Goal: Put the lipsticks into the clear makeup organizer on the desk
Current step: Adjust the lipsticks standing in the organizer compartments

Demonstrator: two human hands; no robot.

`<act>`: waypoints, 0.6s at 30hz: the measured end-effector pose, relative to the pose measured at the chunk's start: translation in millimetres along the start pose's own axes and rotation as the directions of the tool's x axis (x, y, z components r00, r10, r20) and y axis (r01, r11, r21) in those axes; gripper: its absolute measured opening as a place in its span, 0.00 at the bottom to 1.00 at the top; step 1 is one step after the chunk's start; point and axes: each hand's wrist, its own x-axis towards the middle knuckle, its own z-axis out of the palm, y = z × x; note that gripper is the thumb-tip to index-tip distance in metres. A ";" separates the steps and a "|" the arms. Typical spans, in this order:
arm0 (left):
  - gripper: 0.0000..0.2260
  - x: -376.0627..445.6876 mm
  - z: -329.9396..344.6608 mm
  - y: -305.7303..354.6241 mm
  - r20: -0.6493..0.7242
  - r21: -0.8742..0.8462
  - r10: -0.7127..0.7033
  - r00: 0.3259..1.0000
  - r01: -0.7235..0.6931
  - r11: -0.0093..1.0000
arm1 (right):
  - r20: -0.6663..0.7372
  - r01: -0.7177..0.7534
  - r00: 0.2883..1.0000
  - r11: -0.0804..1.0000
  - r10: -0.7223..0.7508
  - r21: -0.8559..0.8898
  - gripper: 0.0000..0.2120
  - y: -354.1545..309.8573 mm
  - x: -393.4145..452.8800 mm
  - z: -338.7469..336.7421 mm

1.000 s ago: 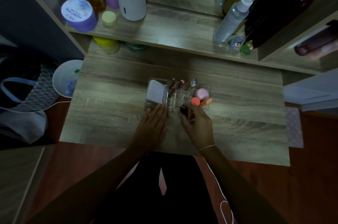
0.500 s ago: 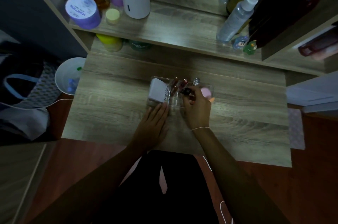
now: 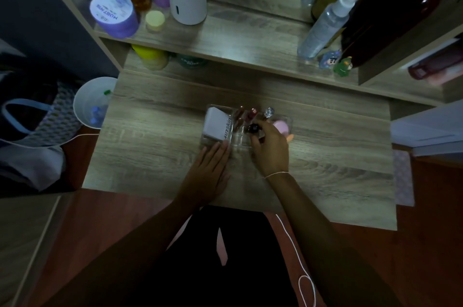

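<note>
Half of organizer (image 3: 213,142) hidden; right hand (image 3: 270,148) pinching dark lipstick (image 3: 253,128), left hand (image 3: 209,169) flat, empty

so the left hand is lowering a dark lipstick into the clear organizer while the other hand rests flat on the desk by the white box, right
Not quite: the hands are swapped. In the head view the right hand holds the dark lipstick over the clear organizer, while the left hand lies flat on the desk just in front of the white box.
</note>
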 end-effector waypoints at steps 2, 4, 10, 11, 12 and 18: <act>0.28 -0.2 -0.7 0.4 0.002 -0.002 -0.001 1.000 0.001 1.000 | 0.010 -0.007 1.000 1.000 0.007 -0.006 0.15 1.0 0.9 -0.2; 0.28 -0.3 -1.4 0.4 0.003 0.003 0.002 1.000 -0.002 1.000 | 0.010 -0.006 1.000 1.000 0.006 -0.012 0.15 1.3 1.9 0.1; 0.27 0.0 -3.7 1.3 -0.013 0.002 0.011 1.000 -0.011 1.000 | 0.044 -0.011 0.999 0.999 0.013 -0.037 0.17 -0.1 5.4 0.8; 0.27 0.1 -3.7 1.3 -0.014 -0.001 0.012 1.000 -0.012 1.000 | 0.049 -0.010 0.999 0.999 0.012 -0.034 0.17 -0.2 6.0 0.7; 0.27 0.2 -3.6 1.2 -0.014 -0.005 0.013 1.000 -0.013 1.000 | 0.055 -0.008 0.998 0.999 0.010 -0.031 0.18 -0.5 6.6 0.8; 0.28 0.5 -1.3 -0.5 0.005 -0.003 0.005 1.000 -0.005 1.000 | 0.055 -0.022 0.998 1.000 0.021 0.005 0.17 0.7 9.6 -0.7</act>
